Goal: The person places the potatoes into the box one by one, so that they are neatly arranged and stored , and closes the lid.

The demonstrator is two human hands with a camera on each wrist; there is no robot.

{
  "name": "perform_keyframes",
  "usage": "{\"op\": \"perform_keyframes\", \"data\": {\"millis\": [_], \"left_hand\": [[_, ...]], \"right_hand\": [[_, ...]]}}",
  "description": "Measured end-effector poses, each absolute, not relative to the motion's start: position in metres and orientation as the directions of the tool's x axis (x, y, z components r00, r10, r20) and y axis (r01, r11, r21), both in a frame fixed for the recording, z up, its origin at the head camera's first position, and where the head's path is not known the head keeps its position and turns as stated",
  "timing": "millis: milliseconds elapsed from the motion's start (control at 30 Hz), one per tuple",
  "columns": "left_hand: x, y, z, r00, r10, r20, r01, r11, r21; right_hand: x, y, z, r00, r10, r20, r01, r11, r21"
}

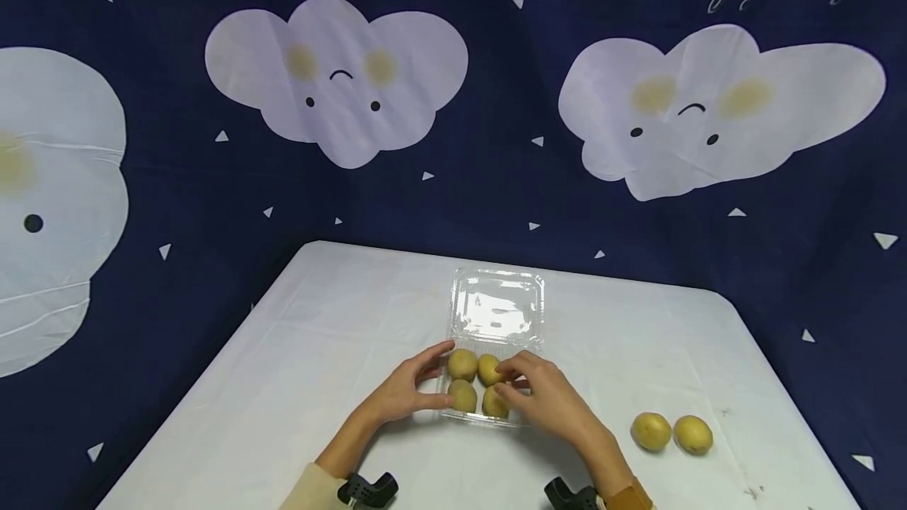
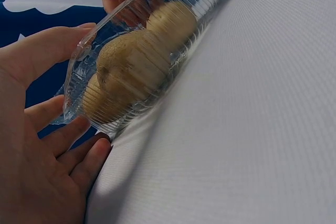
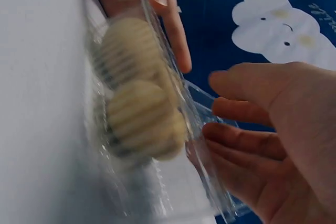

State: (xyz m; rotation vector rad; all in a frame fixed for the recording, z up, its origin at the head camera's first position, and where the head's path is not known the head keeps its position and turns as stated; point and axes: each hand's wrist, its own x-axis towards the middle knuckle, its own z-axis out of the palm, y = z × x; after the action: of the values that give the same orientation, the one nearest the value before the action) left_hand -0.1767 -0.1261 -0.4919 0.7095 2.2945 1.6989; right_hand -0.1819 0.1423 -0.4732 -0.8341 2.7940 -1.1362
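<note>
A clear plastic clamshell box [image 1: 476, 418] lies on the table with its lid [image 1: 497, 309] folded back. Inside it sit several small yellow-brown potatoes [image 1: 462, 364], seen through the ribbed wall in both wrist views. My left hand [image 1: 402, 390] rests at the box's left side, thumb near the front corner and fingers spread toward the back; in the left wrist view the thumb [image 2: 58, 45] lies along the rim. Over the box's right side is my right hand [image 1: 546, 396], its fingers loosely bent at the rim and nothing between them in the right wrist view.
Two more potatoes [image 1: 652, 431] lie side by side on the white table [image 1: 340, 297], right of my right forearm. Behind the table hangs a dark blue cloth [image 1: 496, 203] with printed clouds. Black camera straps [image 1: 368, 490] sit on both wrists.
</note>
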Motion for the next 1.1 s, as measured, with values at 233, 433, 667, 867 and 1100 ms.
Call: {"op": "perform_keyframes", "data": {"millis": [233, 433, 667, 867, 1100], "left_hand": [[-0.177, -0.128, -0.492, -0.869, 0.483, 0.106, 0.253, 0.249, 0.935], [-0.177, -0.127, -0.492, -0.871, 0.481, 0.099, 0.245, 0.251, 0.936], [-0.177, -0.128, -0.493, -0.871, 0.481, 0.105, 0.248, 0.244, 0.937], [-0.177, -0.130, -0.492, -0.873, 0.477, 0.098, 0.244, 0.254, 0.936], [-0.177, -0.130, -0.491, -0.869, 0.487, 0.088, 0.232, 0.243, 0.942]], "right_hand": [[-0.184, 0.159, -0.469, -0.875, -0.394, 0.281, -0.472, 0.567, -0.675], [-0.181, 0.178, -0.467, -0.887, -0.344, 0.308, -0.456, 0.553, -0.697], [-0.177, 0.199, -0.468, -0.896, -0.275, 0.348, -0.444, 0.568, -0.693], [-0.176, 0.215, -0.470, -0.900, -0.249, 0.358, -0.434, 0.592, -0.679], [-0.169, 0.228, -0.473, -0.923, -0.200, 0.329, -0.378, 0.634, -0.675]]}}
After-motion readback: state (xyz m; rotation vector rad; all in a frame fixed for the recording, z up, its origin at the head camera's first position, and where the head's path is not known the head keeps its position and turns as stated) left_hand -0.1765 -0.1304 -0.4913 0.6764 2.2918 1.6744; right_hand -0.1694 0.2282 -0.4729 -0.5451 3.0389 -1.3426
